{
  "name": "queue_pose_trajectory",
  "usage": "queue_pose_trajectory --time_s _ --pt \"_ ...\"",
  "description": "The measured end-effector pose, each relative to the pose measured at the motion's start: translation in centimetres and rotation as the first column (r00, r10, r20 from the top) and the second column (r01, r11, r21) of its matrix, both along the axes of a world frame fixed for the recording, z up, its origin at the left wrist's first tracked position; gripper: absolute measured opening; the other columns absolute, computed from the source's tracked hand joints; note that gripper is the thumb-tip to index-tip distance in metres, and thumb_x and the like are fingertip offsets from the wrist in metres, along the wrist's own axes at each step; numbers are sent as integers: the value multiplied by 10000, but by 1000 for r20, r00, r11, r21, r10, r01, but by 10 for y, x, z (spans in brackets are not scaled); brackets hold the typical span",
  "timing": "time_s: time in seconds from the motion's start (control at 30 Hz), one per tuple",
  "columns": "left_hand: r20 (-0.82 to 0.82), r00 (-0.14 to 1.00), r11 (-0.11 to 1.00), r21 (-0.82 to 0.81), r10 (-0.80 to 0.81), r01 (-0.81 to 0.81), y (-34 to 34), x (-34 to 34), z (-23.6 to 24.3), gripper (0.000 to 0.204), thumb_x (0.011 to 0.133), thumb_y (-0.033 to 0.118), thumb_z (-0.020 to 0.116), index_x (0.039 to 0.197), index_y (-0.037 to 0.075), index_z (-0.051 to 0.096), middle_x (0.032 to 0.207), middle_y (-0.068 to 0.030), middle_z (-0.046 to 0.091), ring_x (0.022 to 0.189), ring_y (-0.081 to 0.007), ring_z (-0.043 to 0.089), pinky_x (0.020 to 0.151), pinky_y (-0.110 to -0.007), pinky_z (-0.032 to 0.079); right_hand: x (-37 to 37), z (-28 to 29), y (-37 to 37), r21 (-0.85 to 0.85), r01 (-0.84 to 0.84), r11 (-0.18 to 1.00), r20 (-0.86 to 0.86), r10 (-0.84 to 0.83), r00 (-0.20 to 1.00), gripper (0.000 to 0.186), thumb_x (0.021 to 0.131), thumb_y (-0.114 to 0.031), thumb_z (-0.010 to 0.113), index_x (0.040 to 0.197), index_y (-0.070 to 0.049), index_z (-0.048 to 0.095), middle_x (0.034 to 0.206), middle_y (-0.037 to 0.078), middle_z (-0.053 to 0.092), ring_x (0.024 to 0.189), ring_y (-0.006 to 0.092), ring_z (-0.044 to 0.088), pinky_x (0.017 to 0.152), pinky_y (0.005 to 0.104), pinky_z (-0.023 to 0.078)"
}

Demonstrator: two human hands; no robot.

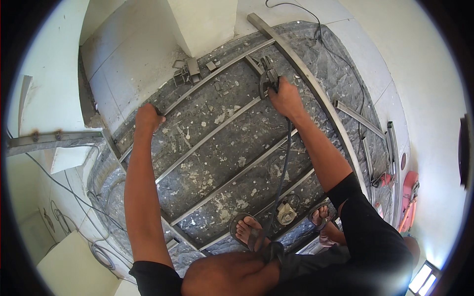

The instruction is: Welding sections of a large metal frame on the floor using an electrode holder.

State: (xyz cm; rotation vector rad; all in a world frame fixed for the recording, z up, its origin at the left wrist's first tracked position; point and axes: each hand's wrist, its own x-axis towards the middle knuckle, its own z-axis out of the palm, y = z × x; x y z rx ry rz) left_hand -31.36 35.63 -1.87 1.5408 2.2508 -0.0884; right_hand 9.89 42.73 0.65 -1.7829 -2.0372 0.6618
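At centre, frame (207,141) over sheet (207,108), wide gaps between bars (237,175); far rail (217,76) near offcuts (193,69), 11 o'clock, and pillar (207,24), 12. Left hand (147,118), 10, closed on that rail; right hand (286,98), 1, clamped round holder (268,78), cable (287,153) toward 6. Loose tubes (360,119), 3, beside right rail (317,91). Grey metal; sheet wrinkled, paint-spattered.

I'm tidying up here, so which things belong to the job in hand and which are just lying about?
In the job:
Metal frame, held by the left hand
Black clamp, in the right hand
Dark cable, hanging below that hand

Seemingly just lying about:
Small metal pieces, beyond the frame
Loose metal bars, right of it
Red object by the wall, kind unclear
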Motion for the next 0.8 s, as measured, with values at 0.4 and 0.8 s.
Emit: queue_pose_trajectory --time_s 0.4,0.8 --pt "-37 999 999 36 -28 30 -1 -1 1 334 626 210 858 815 -18 703 881 -252 683 874 -391 672 783 -445 526 -2 -5 1 -27 -1 1000 -2 1 1000 349 844 -229 637 1011 63 543 900 311 642 904 486 618 798 520 489" --pt "-8 1000 1000 8 -10 10 2 -6 -5 360 606 241 864 846 7 732 903 -237 689 880 -386 679 784 -449 536 -4 -2 -4 7 49 999 -70 -49 996 332 843 -209 648 983 65 523 843 325 625 865 502 610 730 525 484"
